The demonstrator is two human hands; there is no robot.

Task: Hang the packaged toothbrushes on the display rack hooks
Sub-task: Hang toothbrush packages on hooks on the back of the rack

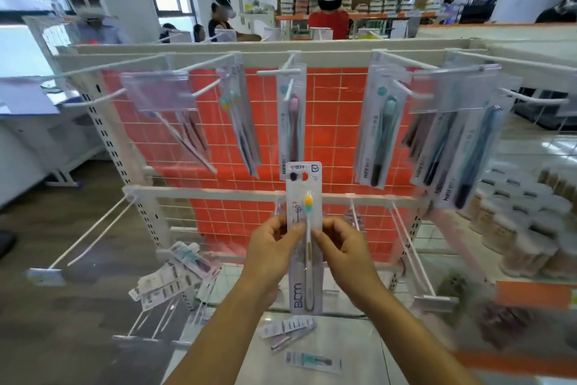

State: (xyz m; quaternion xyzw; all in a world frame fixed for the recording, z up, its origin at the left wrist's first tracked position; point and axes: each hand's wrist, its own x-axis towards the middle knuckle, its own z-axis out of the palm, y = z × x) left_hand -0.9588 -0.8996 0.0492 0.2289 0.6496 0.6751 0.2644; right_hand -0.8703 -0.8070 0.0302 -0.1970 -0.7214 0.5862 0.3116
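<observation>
I hold one packaged toothbrush (304,197) upright in front of the display rack (218,56). It is a white card with a yellow-and-green brush head. My left hand (273,247) pinches its left edge and my right hand (342,247) pinches its right edge, at mid height. The pack's hang hole sits just below the centre hook (279,72), where a pink toothbrush pack (292,116) hangs. More packs hang on the upper hooks left (240,116) and right (382,128). Several loose packs (288,330) lie on the bottom shelf.
Long white hooks (93,234) stick out from the lower rail towards me on both sides. A pile of packs (178,272) lies at the lower left. Stacked jars (524,228) fill a shelf on the right. People stand beyond the rack.
</observation>
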